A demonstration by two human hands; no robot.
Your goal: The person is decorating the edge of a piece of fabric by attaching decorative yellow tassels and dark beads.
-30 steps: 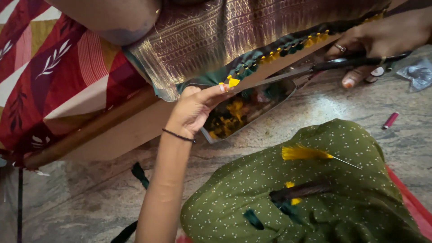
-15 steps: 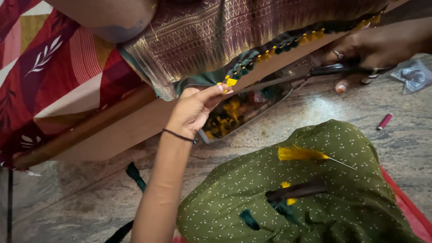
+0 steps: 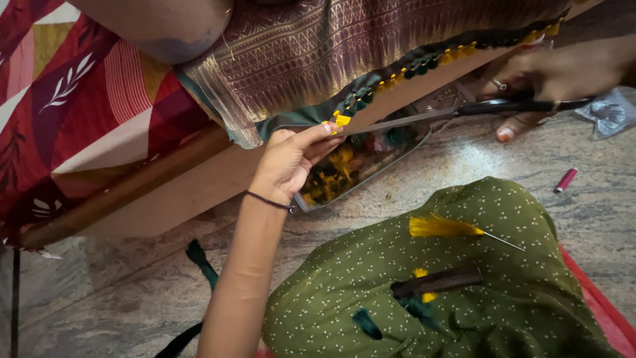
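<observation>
My left hand point(image 3: 288, 162) pinches a small yellow tassel point(image 3: 341, 120) on the edge of a maroon and gold saree point(image 3: 331, 53) that hangs off a bed. A row of green and yellow tassels runs along that edge. My right hand point(image 3: 563, 66) grips the black handles of long scissors point(image 3: 464, 109) at the upper right. The blades point left, with their tip close to the pinched tassel. My knee, in green dotted cloth point(image 3: 464, 311), fills the lower right.
A metal tray point(image 3: 371, 174) of yellow and green thread sits under the bed's wooden edge point(image 3: 165, 192). On my knee lie a yellow tassel on a needle point(image 3: 440, 227) and a black comb point(image 3: 437, 282). A small red tube point(image 3: 565, 179) and a plastic bag point(image 3: 613, 113) lie on the stone floor.
The view has drifted slightly. Both hands keep their hold and stay almost where they were, with the scissors still pointing at the tassel.
</observation>
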